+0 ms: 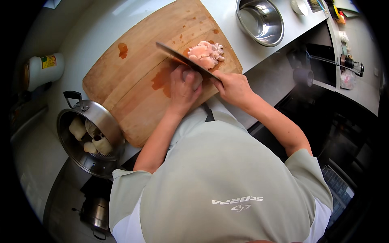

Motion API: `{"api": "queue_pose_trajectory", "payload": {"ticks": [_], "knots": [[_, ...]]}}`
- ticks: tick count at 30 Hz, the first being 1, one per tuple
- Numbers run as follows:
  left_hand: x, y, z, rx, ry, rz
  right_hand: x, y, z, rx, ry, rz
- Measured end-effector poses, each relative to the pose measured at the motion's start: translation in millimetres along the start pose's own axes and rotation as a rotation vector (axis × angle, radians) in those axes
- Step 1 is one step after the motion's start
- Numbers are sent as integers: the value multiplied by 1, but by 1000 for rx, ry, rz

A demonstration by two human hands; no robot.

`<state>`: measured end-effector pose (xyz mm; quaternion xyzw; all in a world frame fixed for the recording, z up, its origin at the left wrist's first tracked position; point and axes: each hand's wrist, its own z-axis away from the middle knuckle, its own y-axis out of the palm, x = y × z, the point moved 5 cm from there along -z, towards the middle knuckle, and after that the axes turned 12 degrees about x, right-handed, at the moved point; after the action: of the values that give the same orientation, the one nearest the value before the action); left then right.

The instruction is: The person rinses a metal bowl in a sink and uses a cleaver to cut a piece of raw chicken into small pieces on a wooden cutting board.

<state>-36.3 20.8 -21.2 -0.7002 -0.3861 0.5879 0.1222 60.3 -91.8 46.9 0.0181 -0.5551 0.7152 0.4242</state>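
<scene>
My right hand (234,87) grips the handle of a kitchen knife (185,59), whose blade extends to the upper left, edge-on to the view. Beneath the blade, my left hand (184,88) curls around a piece of raw meat (195,79) and holds it on the wooden cutting board (133,82). My fingertips are close beside the blade and slightly blurred. Beyond the knife lies a heap of cut, pale pink raw meat (206,54). Wet reddish patches mark the board around my left hand and near the heap.
A stainless steel bowl (259,22) stands past the board's right corner, with a white bowl (299,7) behind it. Left of the board, a steel steamer pot (103,117) holds several pale buns (78,128). A white plastic jar (45,71) is farther left. Another metal pot (95,212) sits lower left.
</scene>
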Motion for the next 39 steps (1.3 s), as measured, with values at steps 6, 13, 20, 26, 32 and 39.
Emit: {"api": "queue_pose_trajectory", "payload": {"ticks": [6,13,20,26,32,39], "knots": [[13,-8,-21,-9,-11,102,-12,-6,0,2,128,-181],[20,-1,-18,17,-75,38,2,-26,9,-4,106,-135],[20,1,-16,-155,-63,89,6,-37,25,31,66,-124],[21,1,-20,-134,13,99,4,-34,24,107,71,-156],[29,5,-18,-108,-54,147,2,-35,15,132,85,-200],[23,5,-20,-107,-28,91,1,-32,7,166,122,-246]]}}
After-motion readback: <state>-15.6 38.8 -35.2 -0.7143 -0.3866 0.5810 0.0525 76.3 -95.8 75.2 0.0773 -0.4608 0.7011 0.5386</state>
